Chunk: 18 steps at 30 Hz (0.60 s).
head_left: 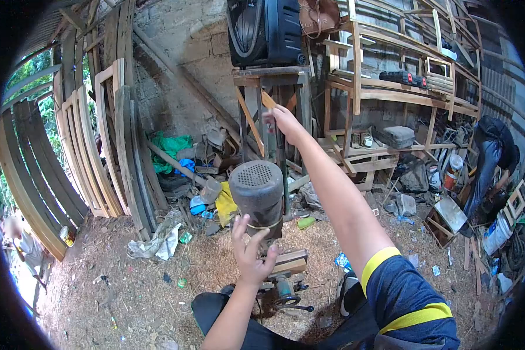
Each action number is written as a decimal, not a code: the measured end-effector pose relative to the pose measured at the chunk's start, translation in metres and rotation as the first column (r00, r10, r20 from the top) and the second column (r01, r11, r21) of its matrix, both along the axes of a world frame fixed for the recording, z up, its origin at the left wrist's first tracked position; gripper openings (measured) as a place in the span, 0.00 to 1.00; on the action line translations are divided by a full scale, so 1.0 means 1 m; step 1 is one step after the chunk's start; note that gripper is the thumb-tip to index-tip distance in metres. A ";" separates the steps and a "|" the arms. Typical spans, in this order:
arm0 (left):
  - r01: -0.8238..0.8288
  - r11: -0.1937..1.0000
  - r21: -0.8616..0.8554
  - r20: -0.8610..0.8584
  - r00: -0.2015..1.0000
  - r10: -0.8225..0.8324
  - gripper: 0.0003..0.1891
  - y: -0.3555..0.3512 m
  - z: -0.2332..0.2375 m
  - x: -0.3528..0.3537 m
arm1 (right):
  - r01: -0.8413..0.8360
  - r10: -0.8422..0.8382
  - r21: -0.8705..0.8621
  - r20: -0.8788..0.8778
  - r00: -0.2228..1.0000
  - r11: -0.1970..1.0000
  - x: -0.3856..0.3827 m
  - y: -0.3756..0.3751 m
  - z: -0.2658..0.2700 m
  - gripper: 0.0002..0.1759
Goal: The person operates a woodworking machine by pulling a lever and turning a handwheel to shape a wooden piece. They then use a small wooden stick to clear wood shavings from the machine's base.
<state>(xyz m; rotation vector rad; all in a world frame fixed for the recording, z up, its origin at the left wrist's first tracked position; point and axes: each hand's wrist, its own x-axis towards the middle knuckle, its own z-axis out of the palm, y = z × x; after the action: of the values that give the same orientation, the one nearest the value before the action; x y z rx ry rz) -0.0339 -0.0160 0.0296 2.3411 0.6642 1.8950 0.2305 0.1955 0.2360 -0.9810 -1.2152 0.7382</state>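
Observation:
My right hand [286,123] is stretched far forward, its fingers curled at the lower end of a short tan wooden strip [268,100]. Part of that grip is hidden behind the hand. Close by runs a dark upright pipe [282,156]. My left hand [254,259] is raised palm up with spread fingers, beside a dark motor housing [255,185] with a perforated round top. Below the motor lies a wooden block [290,262], just above a green metal vise [285,290] with a crank handle.
A wooden stand [271,72] bears a black case [283,32] ahead. Wooden frames [90,151] lean at left; a timber rack [385,90] fills the right. One person [490,157] bends at far right, another [29,248] is at far left. Shavings cover the floor [140,297].

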 end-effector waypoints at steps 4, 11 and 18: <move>-0.049 0.995 -0.087 0.060 0.997 0.054 0.20 0.002 0.003 0.005 | -0.069 0.062 0.092 0.070 0.996 0.993 0.002 -0.002 -0.007 0.10; -0.100 0.991 -0.091 0.050 0.993 0.105 0.34 0.017 0.002 0.005 | -0.485 0.488 0.061 -0.085 0.868 0.873 0.002 -0.077 -0.020 0.12; -0.165 0.985 -0.058 0.090 0.981 0.169 0.36 0.038 0.006 0.006 | -0.629 0.612 -0.190 -0.146 0.778 0.754 0.002 -0.099 -0.012 0.27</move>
<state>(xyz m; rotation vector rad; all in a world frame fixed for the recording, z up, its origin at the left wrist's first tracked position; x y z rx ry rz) -0.0283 0.0218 0.0355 2.2128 0.9136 2.0154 0.2322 0.0968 0.2242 -0.7084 -1.4254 1.4621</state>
